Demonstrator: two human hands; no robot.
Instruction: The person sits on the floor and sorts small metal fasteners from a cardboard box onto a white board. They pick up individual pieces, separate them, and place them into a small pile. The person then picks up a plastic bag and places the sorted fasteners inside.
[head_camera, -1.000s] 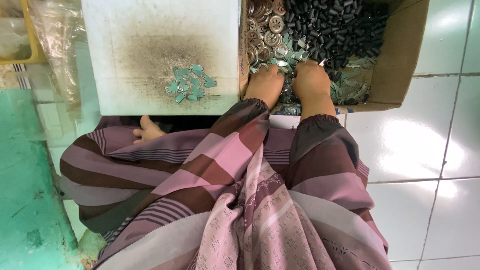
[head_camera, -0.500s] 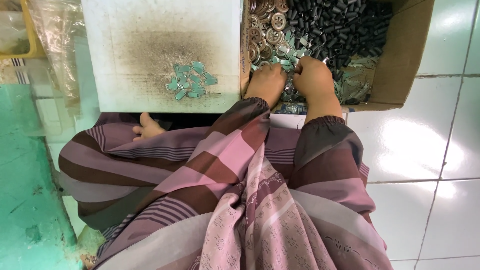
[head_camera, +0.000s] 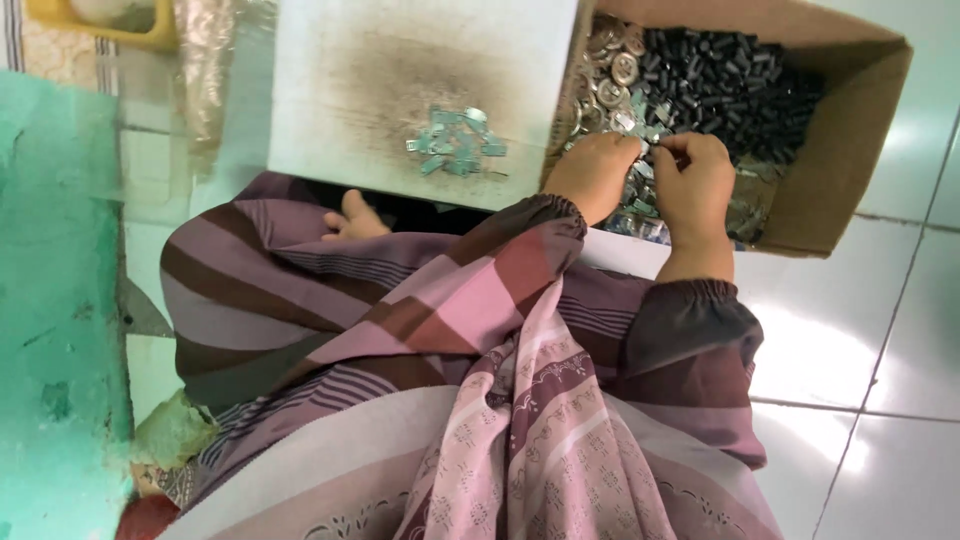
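**Hands close together over the metal parts in the carton**

The left hand (head_camera: 597, 172) and the right hand (head_camera: 693, 180) are inside the open brown cardboard carton (head_camera: 850, 150), at the near edge of its contents. Compared with one second ago, the hands have drawn closer: the fingertips now meet at the 12 o'clock side of both hands, pinching small flat silvery metal pieces (head_camera: 640, 150) between them. Whether one piece or several are gripped cannot be determined; both hands are curled, neither is released.

At 12 o'clock from the hands lies a heap of small dark cylindrical parts (head_camera: 730, 85); at 11 o'clock, round silvery disc parts (head_camera: 610, 65). More silvery pieces lie under the wrists.

At 9 o'clock from the hands, a white board with a dark smudged centre (head_camera: 330, 120) carries a small pile of silvery clips (head_camera: 455, 142). That pile looks unchanged across the interval.

Judgement: the work is at the pick-or-join stage inside the carton; nothing has been moved to the board in this interval.

The person sits on a white tiled floor (head_camera: 880, 330) in striped purple clothing (head_camera: 420, 330).
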